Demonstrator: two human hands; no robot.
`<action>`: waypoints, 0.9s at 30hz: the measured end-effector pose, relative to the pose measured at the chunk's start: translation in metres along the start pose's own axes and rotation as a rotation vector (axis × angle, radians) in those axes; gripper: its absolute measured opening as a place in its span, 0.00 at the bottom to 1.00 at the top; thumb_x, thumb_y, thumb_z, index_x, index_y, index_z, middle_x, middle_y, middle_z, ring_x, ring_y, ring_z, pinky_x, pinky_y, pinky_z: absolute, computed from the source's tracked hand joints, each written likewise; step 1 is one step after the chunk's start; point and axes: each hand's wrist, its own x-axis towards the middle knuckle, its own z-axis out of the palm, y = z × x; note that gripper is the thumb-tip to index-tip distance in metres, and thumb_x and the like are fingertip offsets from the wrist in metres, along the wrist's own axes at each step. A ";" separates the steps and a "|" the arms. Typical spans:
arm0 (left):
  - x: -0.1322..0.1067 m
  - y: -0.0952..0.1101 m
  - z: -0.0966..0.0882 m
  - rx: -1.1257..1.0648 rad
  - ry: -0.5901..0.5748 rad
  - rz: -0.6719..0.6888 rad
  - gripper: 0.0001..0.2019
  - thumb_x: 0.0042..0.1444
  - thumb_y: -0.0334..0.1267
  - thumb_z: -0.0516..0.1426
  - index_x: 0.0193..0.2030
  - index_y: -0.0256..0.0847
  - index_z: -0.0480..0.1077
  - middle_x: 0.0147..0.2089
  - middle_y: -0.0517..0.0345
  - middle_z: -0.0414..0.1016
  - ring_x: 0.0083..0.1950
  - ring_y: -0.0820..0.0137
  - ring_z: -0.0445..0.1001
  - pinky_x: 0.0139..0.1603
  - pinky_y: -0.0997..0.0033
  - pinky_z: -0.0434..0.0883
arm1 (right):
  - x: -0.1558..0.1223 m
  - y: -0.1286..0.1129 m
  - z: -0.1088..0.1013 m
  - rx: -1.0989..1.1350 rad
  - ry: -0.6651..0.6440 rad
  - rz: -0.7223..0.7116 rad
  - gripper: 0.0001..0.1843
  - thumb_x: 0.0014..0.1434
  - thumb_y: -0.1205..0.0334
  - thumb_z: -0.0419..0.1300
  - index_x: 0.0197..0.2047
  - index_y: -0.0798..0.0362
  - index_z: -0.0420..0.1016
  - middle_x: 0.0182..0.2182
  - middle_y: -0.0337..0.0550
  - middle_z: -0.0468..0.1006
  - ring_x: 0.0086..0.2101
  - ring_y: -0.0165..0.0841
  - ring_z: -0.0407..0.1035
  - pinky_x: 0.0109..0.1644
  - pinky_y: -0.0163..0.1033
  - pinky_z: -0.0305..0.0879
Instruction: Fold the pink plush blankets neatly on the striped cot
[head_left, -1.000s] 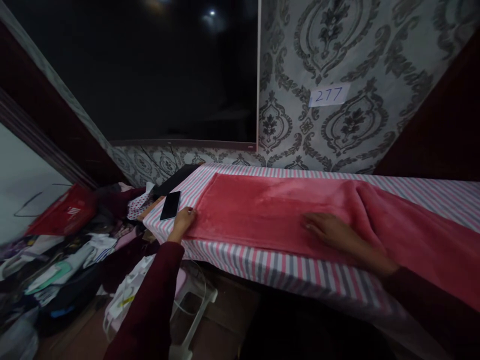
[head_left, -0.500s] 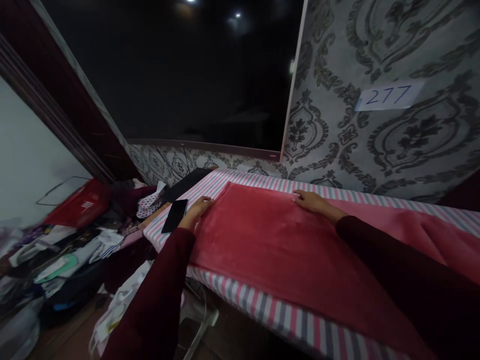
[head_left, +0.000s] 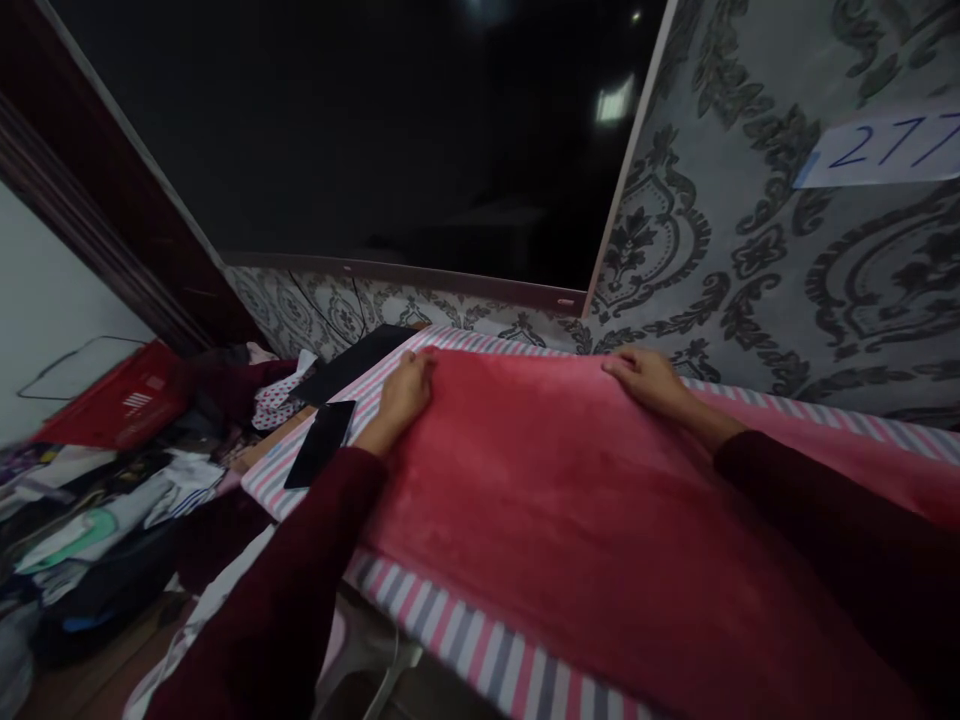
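A pink-red fleece blanket [head_left: 570, 500] lies spread over a table covered with a pink, white and grey striped sheet [head_left: 450, 635]. My left hand [head_left: 405, 395] is at the blanket's far left corner, with its fingers curled on the edge. My right hand [head_left: 646, 382] holds the far edge further right, fingers bent over the fleece. Both maroon sleeves reach in from the bottom of the view. A black smartphone [head_left: 321, 445] lies on the sheet just left of my left wrist.
A flat black object [head_left: 352, 362] sits at the table's far left corner. Left of the table are a red basket [head_left: 124, 398] and a heap of clothes [head_left: 112, 520]. Damask wallpaper [head_left: 750, 250] with a paper label reading 277 [head_left: 877, 150] and a dark window [head_left: 337, 130] stand behind.
My right hand has moved from the blanket's middle to its far edge. My left hand has shifted from the near left edge to the far corner. The view has tilted closer.
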 end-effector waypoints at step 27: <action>-0.034 -0.010 -0.022 0.418 -0.161 -0.068 0.31 0.69 0.40 0.47 0.74 0.26 0.55 0.64 0.23 0.70 0.66 0.40 0.71 0.62 0.42 0.69 | -0.054 0.021 -0.045 -0.121 -0.182 -0.107 0.30 0.58 0.64 0.67 0.64 0.52 0.76 0.64 0.54 0.74 0.64 0.49 0.67 0.69 0.52 0.62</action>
